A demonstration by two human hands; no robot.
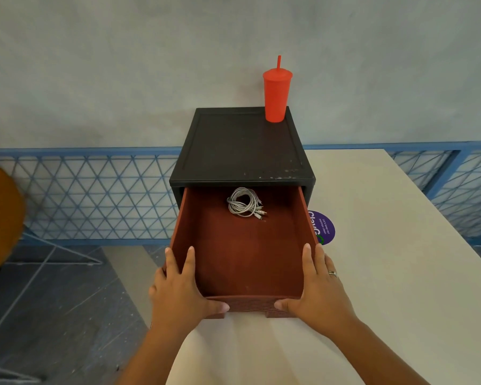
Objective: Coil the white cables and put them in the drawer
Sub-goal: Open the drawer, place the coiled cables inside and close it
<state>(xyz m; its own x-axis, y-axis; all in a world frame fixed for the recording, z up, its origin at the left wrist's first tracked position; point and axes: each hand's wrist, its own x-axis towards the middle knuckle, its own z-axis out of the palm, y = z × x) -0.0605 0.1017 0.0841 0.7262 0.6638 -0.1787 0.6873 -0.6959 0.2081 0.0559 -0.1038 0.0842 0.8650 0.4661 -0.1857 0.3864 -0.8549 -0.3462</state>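
Red-brown drawer (242, 262) stood open, most of its length sticking out of the black cabinet (239, 145) twd the person. White cables (243, 202) lay coiled in a loose bundle on the drawer floor, near the back edge & roughly centred btw the side walls, plug ends pointing to the R; touching neither wall. L hand (178, 290) gripped the drawer's front L corner: thumb pressed flat on the front panel, one finger inside the L wall, the others outside it. R hand (317, 287) did the same at the front R corner, thumb on the front panel, index finger inside the R wall, rest outside; a ring (333, 273) showed on one finger. Cabinet sat at the white table (386, 259)'s back L corner, the drawer running along the table's L edge. Red tumbler (277, 95) w/ lid & straw (279, 61) stood upright on the cabinet top's back R corner. Round purple sticker (326, 227) lay on the table just R of the drawer, partly hidden by its wall. Blue lattice railing (95, 195) ran behind the table; part of an orange chair (0, 218) showed at far L.
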